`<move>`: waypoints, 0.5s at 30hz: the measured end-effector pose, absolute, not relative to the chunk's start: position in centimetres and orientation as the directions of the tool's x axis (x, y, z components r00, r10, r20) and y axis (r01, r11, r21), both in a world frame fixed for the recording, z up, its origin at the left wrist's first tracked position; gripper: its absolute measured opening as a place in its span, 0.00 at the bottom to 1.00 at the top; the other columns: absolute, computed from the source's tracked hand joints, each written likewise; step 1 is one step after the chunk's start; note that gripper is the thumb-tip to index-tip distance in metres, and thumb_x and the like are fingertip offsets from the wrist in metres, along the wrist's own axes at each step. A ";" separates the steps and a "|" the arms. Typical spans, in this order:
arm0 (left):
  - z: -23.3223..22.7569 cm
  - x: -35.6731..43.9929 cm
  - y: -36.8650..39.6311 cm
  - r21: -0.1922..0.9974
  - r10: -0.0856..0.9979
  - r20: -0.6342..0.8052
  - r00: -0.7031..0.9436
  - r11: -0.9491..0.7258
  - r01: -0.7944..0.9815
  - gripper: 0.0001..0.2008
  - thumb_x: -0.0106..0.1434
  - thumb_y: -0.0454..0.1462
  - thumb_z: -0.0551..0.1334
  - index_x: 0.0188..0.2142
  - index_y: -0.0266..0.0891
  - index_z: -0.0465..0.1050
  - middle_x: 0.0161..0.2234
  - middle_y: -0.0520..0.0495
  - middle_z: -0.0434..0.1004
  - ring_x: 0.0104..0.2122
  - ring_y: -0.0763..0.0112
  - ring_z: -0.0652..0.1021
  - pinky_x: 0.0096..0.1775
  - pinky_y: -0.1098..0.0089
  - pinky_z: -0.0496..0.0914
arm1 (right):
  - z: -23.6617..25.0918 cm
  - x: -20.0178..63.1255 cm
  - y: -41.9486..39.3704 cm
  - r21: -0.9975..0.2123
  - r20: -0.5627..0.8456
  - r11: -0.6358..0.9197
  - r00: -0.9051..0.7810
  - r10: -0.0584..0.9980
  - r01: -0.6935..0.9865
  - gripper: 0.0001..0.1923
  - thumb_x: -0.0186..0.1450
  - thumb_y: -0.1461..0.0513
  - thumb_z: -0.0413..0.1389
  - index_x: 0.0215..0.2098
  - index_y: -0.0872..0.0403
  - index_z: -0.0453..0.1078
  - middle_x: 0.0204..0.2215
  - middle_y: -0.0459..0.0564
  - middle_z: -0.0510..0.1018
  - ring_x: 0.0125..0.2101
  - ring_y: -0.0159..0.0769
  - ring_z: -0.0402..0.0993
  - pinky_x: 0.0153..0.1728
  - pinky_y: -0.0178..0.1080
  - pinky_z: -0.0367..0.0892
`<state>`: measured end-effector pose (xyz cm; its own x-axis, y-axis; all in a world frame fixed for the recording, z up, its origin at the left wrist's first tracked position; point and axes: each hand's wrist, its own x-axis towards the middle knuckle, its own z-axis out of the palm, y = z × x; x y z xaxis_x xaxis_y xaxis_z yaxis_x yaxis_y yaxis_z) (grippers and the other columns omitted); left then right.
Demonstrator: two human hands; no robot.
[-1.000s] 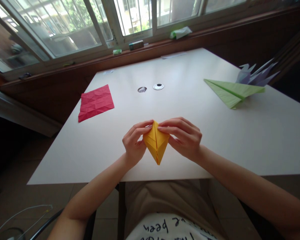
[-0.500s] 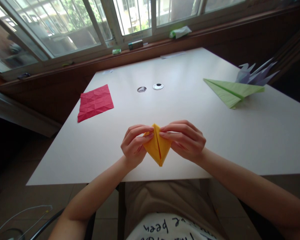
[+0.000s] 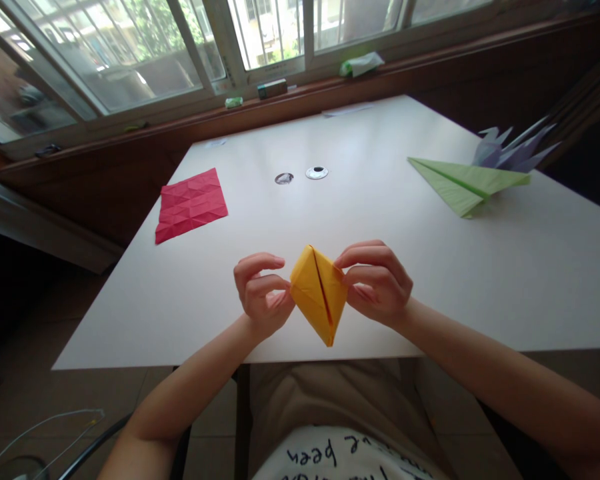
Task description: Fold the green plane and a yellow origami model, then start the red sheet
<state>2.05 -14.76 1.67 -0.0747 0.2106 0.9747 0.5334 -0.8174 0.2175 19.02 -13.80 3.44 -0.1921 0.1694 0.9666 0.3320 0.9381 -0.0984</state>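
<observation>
A folded yellow paper piece (image 3: 319, 293), kite-shaped with a centre slit, is held upright over the near edge of the white table (image 3: 380, 220). My left hand (image 3: 260, 293) pinches its left corner between thumb and curled fingers. My right hand (image 3: 377, 283) grips its right flap with the fingertips. The lower point of the paper hangs near the table edge.
A creased red paper square (image 3: 191, 204) lies at the table's left side. A green folded paper plane (image 3: 465, 183) and a pale purple folded piece (image 3: 513, 150) rest at the right. Two round holes (image 3: 317, 173) sit mid-table. Small items line the windowsill (image 3: 273, 89).
My hands have spread apart to the paper's side corners, baring its top. The yellow piece now looks wider and tilted, its lower point a little lower.
</observation>
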 end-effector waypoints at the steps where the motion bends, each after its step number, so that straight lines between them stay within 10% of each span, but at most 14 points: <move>1: 1.7 2.0 -14.8 0.210 0.204 0.976 -0.071 -0.818 0.535 0.12 0.55 0.37 0.65 0.27 0.40 0.61 0.34 0.52 0.65 0.32 0.73 0.72 0.31 0.69 0.70 | 3.4 19.0 -13.8 -0.107 0.968 0.939 -0.183 0.174 0.326 0.06 0.60 0.68 0.53 0.31 0.51 0.60 0.30 0.48 0.71 0.30 0.33 0.70 0.26 0.35 0.70; 15: 2.1 1.9 -14.8 0.226 0.216 0.973 -0.081 -0.822 0.522 0.12 0.56 0.38 0.64 0.28 0.42 0.59 0.32 0.53 0.65 0.29 0.74 0.71 0.30 0.69 0.70 | 3.4 18.6 -13.5 -0.223 0.949 0.931 -0.154 0.275 0.288 0.09 0.58 0.69 0.55 0.30 0.51 0.60 0.30 0.47 0.71 0.29 0.32 0.69 0.27 0.36 0.68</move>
